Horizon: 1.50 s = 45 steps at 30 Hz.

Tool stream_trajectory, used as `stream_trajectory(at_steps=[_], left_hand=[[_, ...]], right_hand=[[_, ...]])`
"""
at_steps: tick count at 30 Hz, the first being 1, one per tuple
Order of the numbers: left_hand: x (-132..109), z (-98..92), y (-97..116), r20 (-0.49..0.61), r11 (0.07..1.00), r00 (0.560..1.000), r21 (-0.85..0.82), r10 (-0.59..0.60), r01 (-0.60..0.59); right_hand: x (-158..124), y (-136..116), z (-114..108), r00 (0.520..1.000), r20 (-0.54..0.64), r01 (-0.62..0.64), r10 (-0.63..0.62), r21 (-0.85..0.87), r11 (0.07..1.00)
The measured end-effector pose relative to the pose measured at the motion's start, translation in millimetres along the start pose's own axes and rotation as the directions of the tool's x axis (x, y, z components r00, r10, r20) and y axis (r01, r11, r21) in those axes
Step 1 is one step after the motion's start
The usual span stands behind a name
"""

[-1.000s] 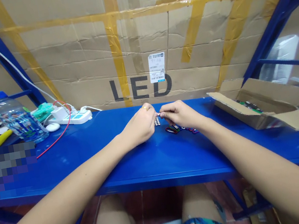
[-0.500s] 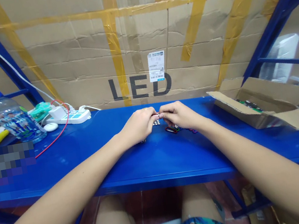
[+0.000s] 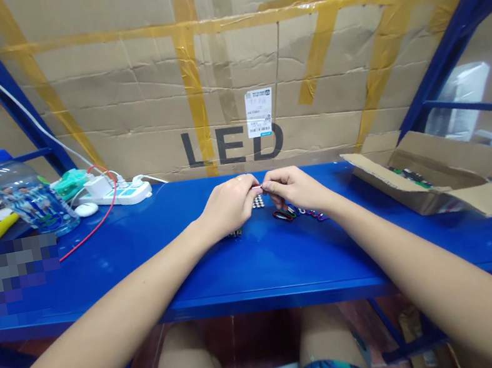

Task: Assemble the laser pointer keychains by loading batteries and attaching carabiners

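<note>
My left hand (image 3: pixel 231 204) and my right hand (image 3: pixel 297 189) meet over the middle of the blue table, fingertips pinched on a small, thin red-and-silver piece (image 3: pixel 257 187). Fingers hide most of it, so its kind is unclear. Just below, small silvery parts (image 3: pixel 257 202) lie in close rows on the tabletop. Under the right hand are coloured carabiner-like clips (image 3: pixel 283 215), one red and green, with blue and purple ones further right. Some small metallic bits (image 3: pixel 236 233) peek out beneath my left wrist.
On the left stand a water bottle (image 3: pixel 29 197), a white power strip (image 3: pixel 128 192) and a red cable (image 3: pixel 96 228). An open cardboard box (image 3: pixel 383 182) with green circuit boards sits right. A large carton (image 3: pixel 129 116) marked LED rises behind the blue table (image 3: pixel 261 270).
Both hands stay in nearly the same place, still pinching the small piece, whose reddish edge now shows more. The view has shifted slightly, revealing more of the clips and the bits by my left wrist.
</note>
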<state>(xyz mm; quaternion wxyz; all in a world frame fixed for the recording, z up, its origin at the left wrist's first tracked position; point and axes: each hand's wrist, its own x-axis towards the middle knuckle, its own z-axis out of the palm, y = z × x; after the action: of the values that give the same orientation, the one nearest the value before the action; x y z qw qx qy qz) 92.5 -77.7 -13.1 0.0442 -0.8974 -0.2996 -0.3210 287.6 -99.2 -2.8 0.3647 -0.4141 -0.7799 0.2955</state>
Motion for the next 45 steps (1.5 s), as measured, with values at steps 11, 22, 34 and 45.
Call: stream_trajectory(at_steps=[11,22,34,45], left_hand=[[0.4,-8.8,-11.8,-0.093,0.969,0.974,-0.161,-0.205,0.189],[0.5,-3.6,-11.7,-0.073,0.963,0.981,-0.217,-0.18,0.161],[1.2,-10.4,3.3,0.03,0.879,0.993,-0.462,-0.118,0.118],[3.8,-4.2,-0.4,-0.057,0.903,0.987,-0.415,-0.153,0.116]], right_hand=[[-4.5,6.0,-26.0,0.968,0.187,-0.071,0.169,-0.443,0.894],[-9.1,0.3,1.8,0.948,0.297,0.048,0.111,-0.481,0.876],[-0.4,-3.5,1.2,0.995,-0.057,-0.071,0.087,0.239,0.968],[0.6,-10.6,14.3,0.981,-0.123,-0.101,0.149,0.334,0.937]])
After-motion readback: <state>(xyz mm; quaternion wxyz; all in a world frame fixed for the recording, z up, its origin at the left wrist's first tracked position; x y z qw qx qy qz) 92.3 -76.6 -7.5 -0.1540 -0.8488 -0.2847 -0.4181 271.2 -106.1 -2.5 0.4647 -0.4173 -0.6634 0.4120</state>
